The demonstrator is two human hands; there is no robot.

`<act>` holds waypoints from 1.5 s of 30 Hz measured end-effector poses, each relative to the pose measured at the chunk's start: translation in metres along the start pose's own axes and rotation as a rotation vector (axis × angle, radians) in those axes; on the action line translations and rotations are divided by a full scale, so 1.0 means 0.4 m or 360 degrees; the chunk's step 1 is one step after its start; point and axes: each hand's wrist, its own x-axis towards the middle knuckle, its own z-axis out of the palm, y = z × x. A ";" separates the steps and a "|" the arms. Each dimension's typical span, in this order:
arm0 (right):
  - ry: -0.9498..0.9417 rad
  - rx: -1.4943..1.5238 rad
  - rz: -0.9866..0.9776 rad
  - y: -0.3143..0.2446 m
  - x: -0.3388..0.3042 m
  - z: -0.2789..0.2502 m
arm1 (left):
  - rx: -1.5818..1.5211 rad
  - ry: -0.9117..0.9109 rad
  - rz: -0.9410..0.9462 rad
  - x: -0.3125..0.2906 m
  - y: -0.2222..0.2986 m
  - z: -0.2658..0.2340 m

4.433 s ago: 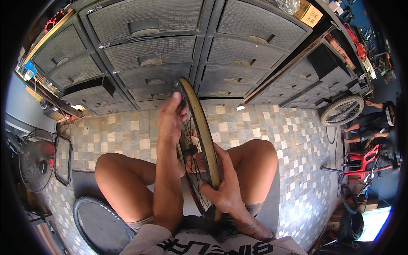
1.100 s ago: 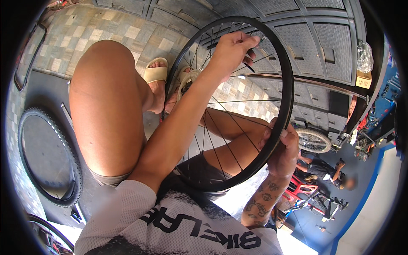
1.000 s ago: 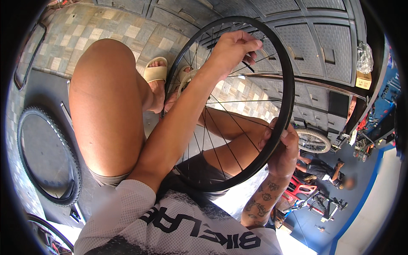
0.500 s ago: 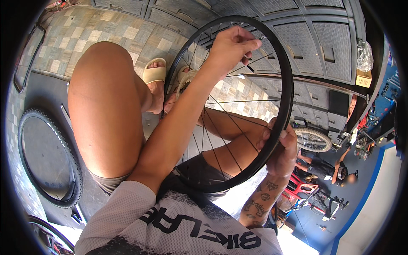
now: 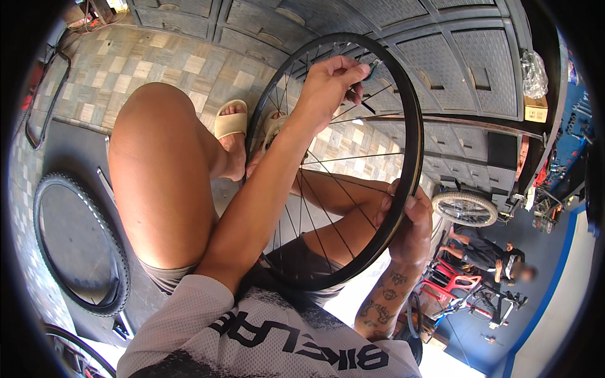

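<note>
A black spoked bicycle wheel rim (image 5: 413, 151) stands upright across my lap, between my bare knees. My right hand (image 5: 408, 220) grips its rim at the lower right and steadies it. My left hand (image 5: 328, 85) reaches through to the top of the wheel, its fingers pinched on a small tool or nipple at a spoke end near the rim. Which of the two it is cannot be told. My foot in a beige sandal (image 5: 230, 123) shows behind the spokes.
A knobby black tyre (image 5: 79, 242) lies on a dark mat at my left on the tiled floor. Grey metal shutters (image 5: 441, 69) stand behind. At the right another person (image 5: 488, 255) sits by a wheel (image 5: 465, 208) and red bicycle frames (image 5: 454, 293).
Earlier the wheel stood edge-on in front of me; it has since turned to face me. Over the last second my left hand shifted slightly along the top of the rim.
</note>
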 end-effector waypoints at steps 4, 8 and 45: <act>0.0015 0.0044 -0.0017 0.007 0.000 0.008 | 0.0438 -0.0037 0.0143 0.007 0.005 0.008; 0.0065 -0.0010 -0.0031 0.008 -0.002 0.026 | 0.1272 0.0287 0.0974 0.004 -0.016 0.049; 0.0124 0.0322 -0.0584 0.312 -0.188 0.090 | 0.0396 -0.0185 0.0546 -0.177 0.043 0.028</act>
